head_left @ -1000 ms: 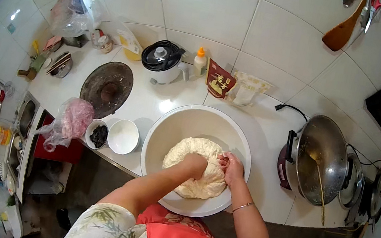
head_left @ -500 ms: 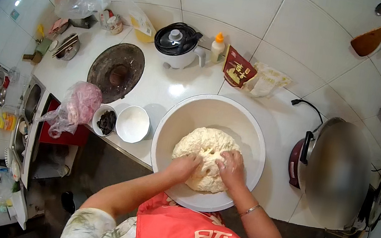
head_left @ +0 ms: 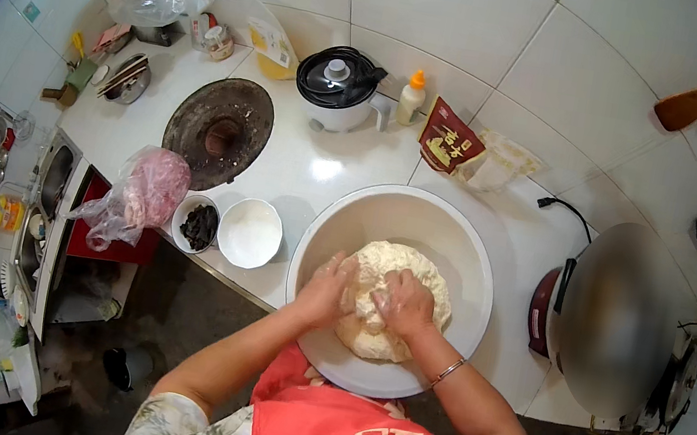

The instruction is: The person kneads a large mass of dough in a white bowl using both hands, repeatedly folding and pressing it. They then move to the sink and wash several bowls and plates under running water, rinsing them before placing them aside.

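Note:
A large mass of pale, rough dough lies in a wide white basin right in front of me. My left hand is at the dough's left side, fingers extended and slightly apart against its edge. On top of the dough my right hand has its fingers bent into the surface, gripping it. Bits of dough cling to both hands. The fingertips of the right hand are partly hidden in the dough.
Left of the basin stand a white bowl, a small bowl of dark pieces and a plastic bag of pink contents. Behind are a lidded white pot, a squeeze bottle and a red-brown packet. An electric cooker stands right.
My left hand has come out of the dough's middle to its left edge, its fingers straightening. My right hand has shifted left across the top. The dough looks more bunched together.

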A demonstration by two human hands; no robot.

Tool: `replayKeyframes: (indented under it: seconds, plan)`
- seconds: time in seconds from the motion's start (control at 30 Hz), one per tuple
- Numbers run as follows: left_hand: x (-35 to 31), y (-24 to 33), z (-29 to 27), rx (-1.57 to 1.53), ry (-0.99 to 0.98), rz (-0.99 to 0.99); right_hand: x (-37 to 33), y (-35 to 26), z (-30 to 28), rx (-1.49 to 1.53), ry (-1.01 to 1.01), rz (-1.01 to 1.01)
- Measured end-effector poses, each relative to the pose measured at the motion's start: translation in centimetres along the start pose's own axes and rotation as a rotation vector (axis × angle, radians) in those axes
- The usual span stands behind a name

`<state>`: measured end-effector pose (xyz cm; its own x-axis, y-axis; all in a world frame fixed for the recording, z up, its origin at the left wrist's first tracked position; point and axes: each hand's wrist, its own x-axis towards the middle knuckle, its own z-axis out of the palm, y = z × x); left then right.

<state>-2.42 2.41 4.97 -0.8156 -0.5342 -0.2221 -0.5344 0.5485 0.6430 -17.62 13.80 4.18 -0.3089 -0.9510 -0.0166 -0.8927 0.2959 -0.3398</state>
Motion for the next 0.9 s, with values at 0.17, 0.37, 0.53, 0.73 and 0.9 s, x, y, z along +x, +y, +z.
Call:
replayKeyframes:
  seconds: [0.17,0.37,0.53,0.73,0.9]
  plan:
    - [2.3,0.3,3.3,0.12,-0.15,-0.219,3.6,1.3,4.8,-0.06,-0.088,-0.054]
    - [1.8,-1.0,4.1,0.03,-0.08,-0.073,3.8,2.6,1.7,0.11,-0.462,0.037]
    - [-0.7,0.1,-0.4,0.061,-0.291,-0.087,-2.0,-0.6,-6.2,-0.039,-0.201,-0.093]
    - [1.3,-0.8,3.4,0.218,-0.209,-0.137,-1.5,0.5,1.2,0.061,-0.472,0.243]
    - [1.2,-2.6,4.8,0.139,-0.175,-0.11,-0.4,1.5,0.0,0.279,-0.535,0.222]
